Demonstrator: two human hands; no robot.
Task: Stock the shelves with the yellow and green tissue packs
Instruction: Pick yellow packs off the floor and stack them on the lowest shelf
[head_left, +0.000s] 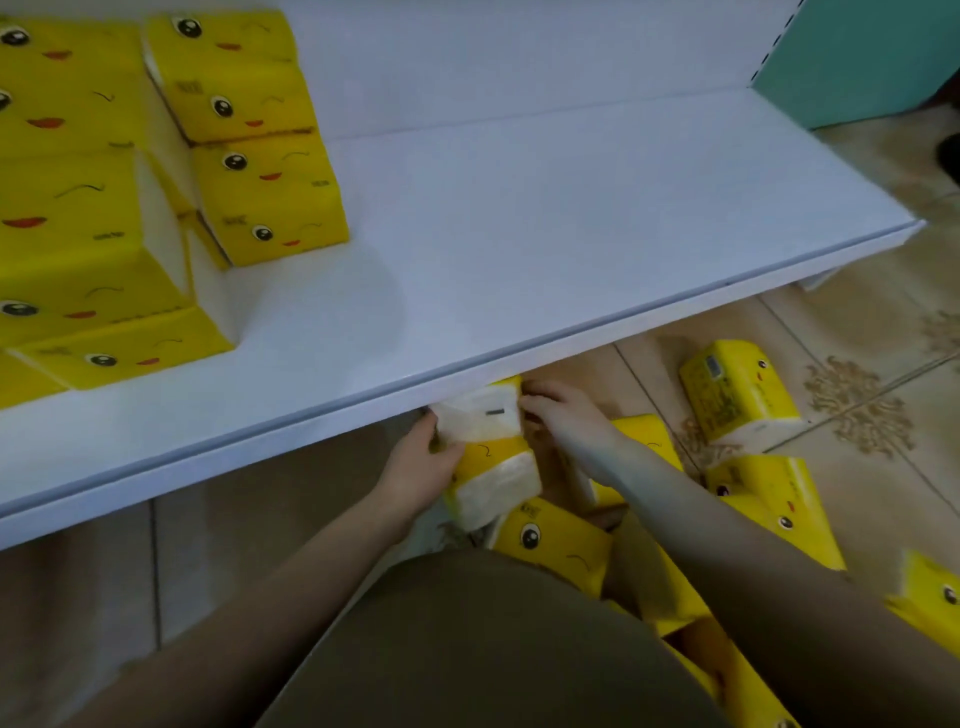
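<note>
Left hand (421, 467) and right hand (558, 415): both curl their fingers around the held packs (493, 467), which I read as two yellow tissue packs stacked one on the other and pinched between the palms. Directly above the hands, touching or very nearly touching the upper pack, runs the shelf edge (363, 410). I judge the chief hazard to be that pack catching under this lip on the way up and sliding off its partner, since the soft wrappers offer little grip. Beyond the edge, up and to the left of the hands, the stocked packs (249, 197) stand in uneven, leaning piles on the shelf (571, 218); a careless push beside them could tip them. To the right of and below the hands, loose packs (737, 395) litter the floor (883, 338), where a knee might crush one. I see no green packs.
</note>
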